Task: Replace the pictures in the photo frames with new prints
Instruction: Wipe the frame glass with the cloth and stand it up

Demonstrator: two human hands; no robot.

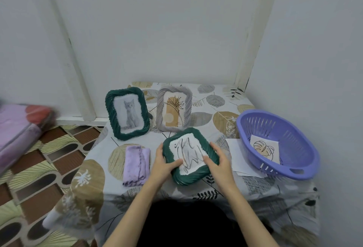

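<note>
Both hands – gripping green frame | tilted – above table

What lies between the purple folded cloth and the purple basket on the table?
In the head view, the green frame lying flat, gripped at its sides by the left hand and right hand, then white paper sheets reaching under the basket. The cloth lies apart.

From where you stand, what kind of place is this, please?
Probably a room in a home, not a workshop. A small table with a leaf-print cloth stands in a plain wall corner, a folded blanket or bedding lies at the left on a patterned floor, and a purple plastic basket holds a print.
</note>
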